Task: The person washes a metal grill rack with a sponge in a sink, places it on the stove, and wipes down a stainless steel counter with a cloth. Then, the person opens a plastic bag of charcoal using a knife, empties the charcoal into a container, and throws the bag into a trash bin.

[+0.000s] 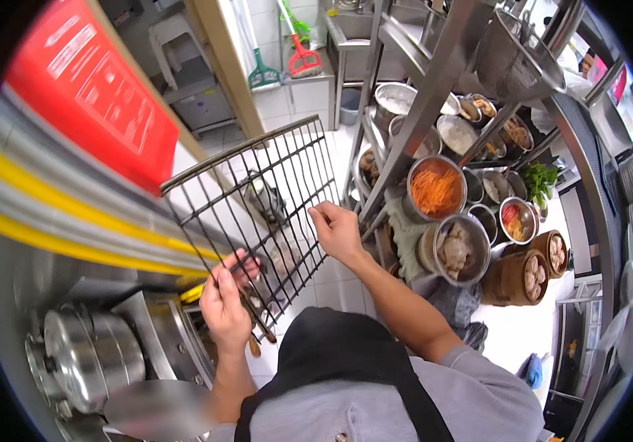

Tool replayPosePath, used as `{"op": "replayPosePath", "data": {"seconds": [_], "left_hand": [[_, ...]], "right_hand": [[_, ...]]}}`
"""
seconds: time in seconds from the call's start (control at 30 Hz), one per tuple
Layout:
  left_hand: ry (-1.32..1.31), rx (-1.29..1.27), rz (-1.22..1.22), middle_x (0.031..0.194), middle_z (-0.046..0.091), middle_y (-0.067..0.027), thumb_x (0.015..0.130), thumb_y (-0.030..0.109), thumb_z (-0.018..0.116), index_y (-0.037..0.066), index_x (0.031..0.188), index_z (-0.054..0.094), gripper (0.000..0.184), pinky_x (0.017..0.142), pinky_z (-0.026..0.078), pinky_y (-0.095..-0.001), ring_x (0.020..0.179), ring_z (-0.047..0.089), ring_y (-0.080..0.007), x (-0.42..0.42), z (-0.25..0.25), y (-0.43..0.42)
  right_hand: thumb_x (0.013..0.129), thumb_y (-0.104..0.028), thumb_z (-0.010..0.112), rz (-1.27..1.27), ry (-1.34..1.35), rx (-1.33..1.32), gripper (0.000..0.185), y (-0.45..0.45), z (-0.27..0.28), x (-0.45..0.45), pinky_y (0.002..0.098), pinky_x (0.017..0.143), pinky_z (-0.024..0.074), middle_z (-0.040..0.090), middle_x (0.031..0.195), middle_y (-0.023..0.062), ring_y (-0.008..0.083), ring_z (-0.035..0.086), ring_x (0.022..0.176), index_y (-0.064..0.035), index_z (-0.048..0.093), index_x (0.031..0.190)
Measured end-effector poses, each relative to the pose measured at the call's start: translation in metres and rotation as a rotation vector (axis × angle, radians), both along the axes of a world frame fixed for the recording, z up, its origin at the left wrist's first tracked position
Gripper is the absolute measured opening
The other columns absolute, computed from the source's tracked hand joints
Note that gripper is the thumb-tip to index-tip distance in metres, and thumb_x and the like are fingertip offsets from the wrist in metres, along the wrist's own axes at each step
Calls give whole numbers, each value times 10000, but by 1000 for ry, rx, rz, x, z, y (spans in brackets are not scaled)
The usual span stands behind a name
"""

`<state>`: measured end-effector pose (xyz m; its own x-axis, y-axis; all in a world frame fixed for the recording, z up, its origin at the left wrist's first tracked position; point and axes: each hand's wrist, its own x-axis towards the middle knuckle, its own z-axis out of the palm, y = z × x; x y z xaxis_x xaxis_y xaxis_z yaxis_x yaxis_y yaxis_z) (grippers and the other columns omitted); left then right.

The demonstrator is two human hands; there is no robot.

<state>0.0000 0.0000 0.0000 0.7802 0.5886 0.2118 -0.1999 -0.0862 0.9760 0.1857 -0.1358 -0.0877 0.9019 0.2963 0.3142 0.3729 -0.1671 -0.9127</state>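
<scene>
A dark wire rack (257, 214) is held up in front of my body, tilted, with the floor showing through its grid. My left hand (229, 298) grips its lower left edge, fingers wrapped round the wires. On the opposite side, my right hand (337, 234) has its fingers curled round the right edge. A black apron (331, 342) lies just below the rack.
At right, a metal shelf frame (434, 96) stands by bowls of shredded carrot (435, 190), meat (455, 252) and bamboo steamers (515, 278). A large steel pot (94, 357) is at lower left. A red panel (95, 96) hangs upper left. Brooms (303, 60) stand behind.
</scene>
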Motion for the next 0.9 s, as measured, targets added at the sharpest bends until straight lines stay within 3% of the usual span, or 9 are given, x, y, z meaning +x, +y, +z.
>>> {"op": "replayPosePath", "data": {"seconds": [0.07,0.17,0.23,0.37,0.43,0.53,0.57,0.73,0.9], "left_hand": [[82,30,-16,1116,639,-158,1073,251,383,-78,1196,534,382,859,553,-353,948,668,-218,23,2,20],[39,-101,13,1047,653,-139,1074,255,382,-69,1164,566,383,824,565,-332,909,672,-198,163,-30,38],[103,-81,19,966,671,-131,1071,262,391,-66,1149,584,389,805,572,-320,859,680,-187,224,-47,75],[128,-179,51,923,671,-116,1073,251,381,-82,1124,594,398,771,574,-301,807,672,-158,364,-103,136],[166,-228,79,926,670,-121,1072,237,382,-83,1119,598,389,774,582,-302,810,673,-160,435,-122,168],[168,-226,97,923,673,-116,1070,224,389,-90,1117,604,384,769,584,-297,813,675,-159,541,-136,211],[178,-210,86,923,675,-113,1070,222,393,-92,1116,606,382,770,582,-297,813,675,-157,575,-136,222],[101,-126,-74,934,679,-110,1067,290,417,-68,1146,606,413,768,567,-285,809,678,-162,747,-91,248],[93,-163,-242,983,665,-164,1069,269,400,-96,1159,567,411,790,577,-318,870,679,-203,915,-38,249]], "right_hand": [[915,-164,637,-36,78,-20,220,20,-7,10,355,505,439,586,590,164,238,557,487,16,643,787],[891,-200,652,-68,105,-174,248,32,-29,141,395,560,478,629,637,192,312,620,553,24,656,784],[884,-263,647,-20,166,-369,293,63,-41,203,458,728,519,661,710,234,388,680,754,21,689,824],[883,-324,657,-24,109,-684,349,112,-46,344,472,800,527,684,843,273,448,665,835,21,707,870],[918,-371,633,-92,232,-510,402,143,-28,423,449,731,550,710,856,216,382,686,760,20,697,854],[1002,-509,459,201,944,400,539,164,-25,558,314,637,510,675,822,45,156,625,693,-11,663,1016],[1011,-551,384,290,1050,638,622,166,-33,605,331,636,548,705,849,99,190,661,681,13,647,1034],[1009,-592,326,154,1016,857,716,154,13,733,336,710,549,704,978,140,200,667,778,46,620,1149],[988,-535,479,-28,890,861,611,132,10,845,319,707,538,695,970,122,189,649,776,42,620,1130]]}}
